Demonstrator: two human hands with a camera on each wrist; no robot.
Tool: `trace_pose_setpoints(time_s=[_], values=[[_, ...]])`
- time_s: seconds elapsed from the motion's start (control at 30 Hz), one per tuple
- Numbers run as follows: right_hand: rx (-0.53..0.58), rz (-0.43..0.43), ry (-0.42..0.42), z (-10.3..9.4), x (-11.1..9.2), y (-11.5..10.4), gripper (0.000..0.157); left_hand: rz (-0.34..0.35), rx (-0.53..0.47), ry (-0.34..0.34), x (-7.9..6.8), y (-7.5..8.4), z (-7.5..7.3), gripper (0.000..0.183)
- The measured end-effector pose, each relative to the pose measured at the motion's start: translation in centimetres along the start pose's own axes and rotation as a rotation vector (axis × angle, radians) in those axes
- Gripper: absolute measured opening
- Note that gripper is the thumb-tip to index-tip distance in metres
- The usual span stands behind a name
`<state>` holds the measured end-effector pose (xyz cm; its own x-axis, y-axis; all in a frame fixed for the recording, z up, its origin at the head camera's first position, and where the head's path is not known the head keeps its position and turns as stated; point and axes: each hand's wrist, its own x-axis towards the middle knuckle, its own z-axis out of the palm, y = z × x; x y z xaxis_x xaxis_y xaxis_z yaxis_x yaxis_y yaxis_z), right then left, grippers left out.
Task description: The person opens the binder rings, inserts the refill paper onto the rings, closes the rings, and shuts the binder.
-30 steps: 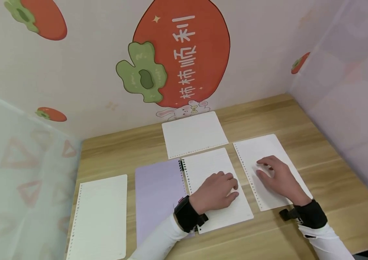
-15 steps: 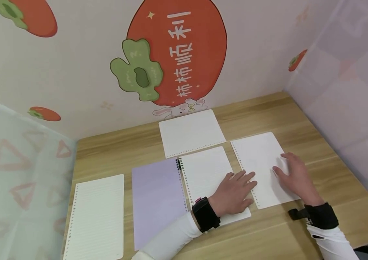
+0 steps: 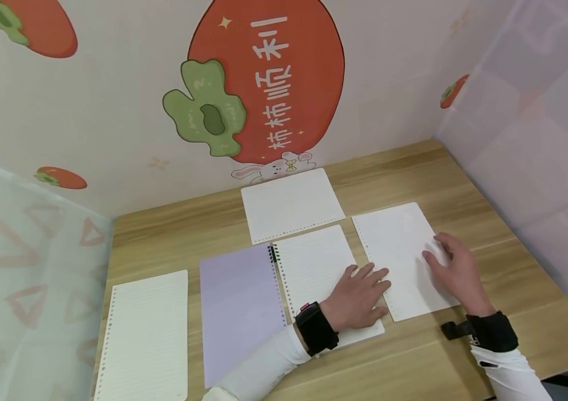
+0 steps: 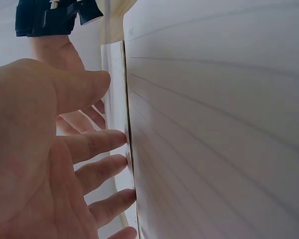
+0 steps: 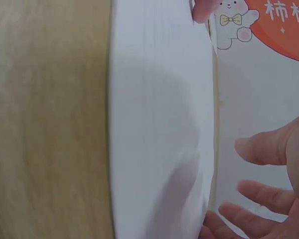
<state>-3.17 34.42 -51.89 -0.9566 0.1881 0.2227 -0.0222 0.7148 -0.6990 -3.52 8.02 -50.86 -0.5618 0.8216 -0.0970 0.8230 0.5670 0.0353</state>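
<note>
A spiral notebook lies spread on the table, its purple cover [image 3: 239, 312] on the left and lined page [image 3: 314, 262] on the right. My left hand [image 3: 356, 298] rests across the page's right side, fingers spread, fingertips reaching the punched edge of a loose white sheet [image 3: 394, 239]. In the left wrist view these fingertips [image 4: 122, 137] lie along the page's edge. At the loose sheet's right edge is my right hand [image 3: 459, 273], thumb apart from the fingers. The right wrist view shows the right hand [image 5: 269, 194] beside the sheet [image 5: 159, 99], nothing gripped between thumb and fingers.
Another punched sheet [image 3: 291, 203] lies behind the notebook, close to the wall. A lined sheet [image 3: 146, 334] is at the left of the wooden table [image 3: 474, 223]. Printed walls [image 3: 123, 100] enclose the back and sides.
My left hand has slid right over the page and its fingers have spread. My right hand has moved from the loose sheet's middle to its right edge. The head view has shifted slightly.
</note>
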Motion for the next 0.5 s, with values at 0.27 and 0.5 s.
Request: trace_pose_setpoints(time_s=[0.27,0.5], values=[[0.039,0.087,0.008,-1.9,0.6,0.8,0.045,-0.003,-0.018,0.009,0.0,0.1,-0.1,0.055],[-0.030,0.110,-0.244,-4.3,1.8,2.5,0.047,-0.002,-0.022,0.015,0.1,0.1,-0.2,0.053]])
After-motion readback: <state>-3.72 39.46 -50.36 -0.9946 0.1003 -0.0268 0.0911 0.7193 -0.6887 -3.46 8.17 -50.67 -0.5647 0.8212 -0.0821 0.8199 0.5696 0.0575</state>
